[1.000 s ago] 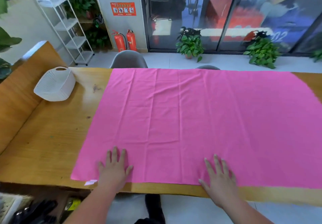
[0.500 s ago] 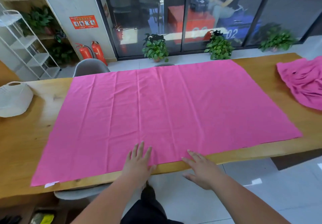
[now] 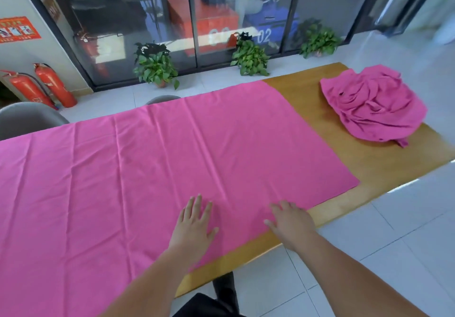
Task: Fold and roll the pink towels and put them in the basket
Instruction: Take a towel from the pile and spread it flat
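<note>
Under my palms the flat pink towel [image 3: 147, 169] lies spread across the worktop [image 3: 384, 166], its near edge running just behind my wrists. My left hand [image 3: 194, 225] presses flat on the cloth, fingers straight and slightly fanned. My right hand [image 3: 291, 223] lies flat just beside it at the near hem, fingers straight and close together. Right of those fingers the towel's corner ends, then bare open wood, then a crumpled pink heap [image 3: 374, 104] well apart near the far right edge. One flat towel, one heap; how many are in the heap I cannot tell. Beyond my fingertips stand three potted plants [image 3: 155, 68], with two fire extinguishers [image 3: 55, 85] far left.
</note>
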